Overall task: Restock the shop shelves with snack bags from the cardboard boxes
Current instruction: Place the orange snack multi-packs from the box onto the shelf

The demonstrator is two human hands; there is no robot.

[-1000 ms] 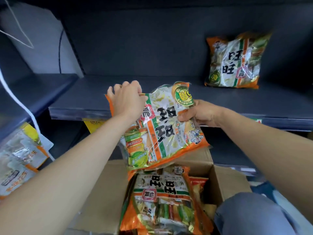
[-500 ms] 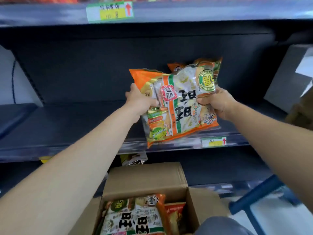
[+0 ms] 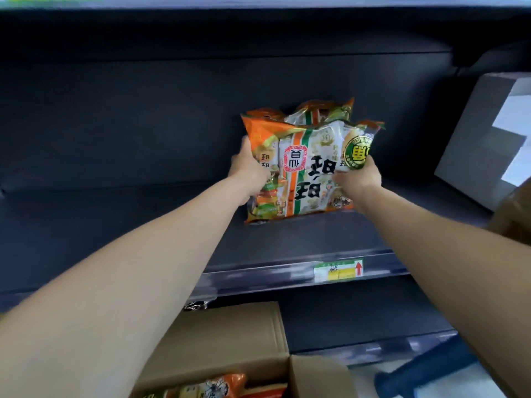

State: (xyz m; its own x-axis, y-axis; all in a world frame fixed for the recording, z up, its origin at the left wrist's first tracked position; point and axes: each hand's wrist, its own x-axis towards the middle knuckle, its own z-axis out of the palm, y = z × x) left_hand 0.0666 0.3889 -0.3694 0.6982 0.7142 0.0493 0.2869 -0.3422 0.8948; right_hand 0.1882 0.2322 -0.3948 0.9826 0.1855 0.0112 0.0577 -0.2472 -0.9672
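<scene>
Head camera showed the near cardboard box (image 3: 230,334) holding orange snack bags (image 3: 212,387). On the far shelf (image 3: 143,225), the upright snack bag (image 3: 304,173) stood between both hands: left hand (image 3: 250,170) gripped its left edge, right hand (image 3: 357,176) its right side.

A dark grey back panel (image 3: 143,110) rises behind the shelf (image 3: 115,225), whose front rail carries a yellow price label (image 3: 338,272) with a red arrow. A pale grey box (image 3: 474,145) stands at its right end.
</scene>
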